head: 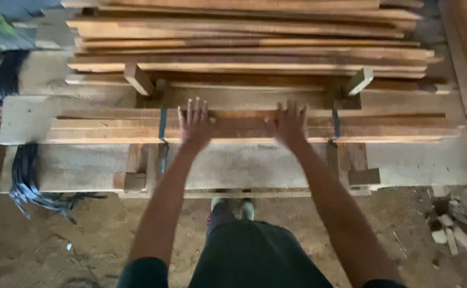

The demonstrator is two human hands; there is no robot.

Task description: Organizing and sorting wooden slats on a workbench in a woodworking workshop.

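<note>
Nearest, dark trousers and a shoe (246, 209) are seen on the dirt floor (57, 245). Both arms are stretched fwd. Left hand (195, 124) is laid flat, grip wide, fingers spread, on a low bundle of planks (383, 130); right hand (290, 124) is pressed likewise, grip wide, nothing clasped. The bundle is tied w/ blue straps (162, 124), one just left of the left hand, one right of the right hand. Under it a pale bench (420, 160) is seen. Beyond the fingers, a taller plank stack (244, 42) is piled. Black strapping (25, 176) hangs well left.
</note>
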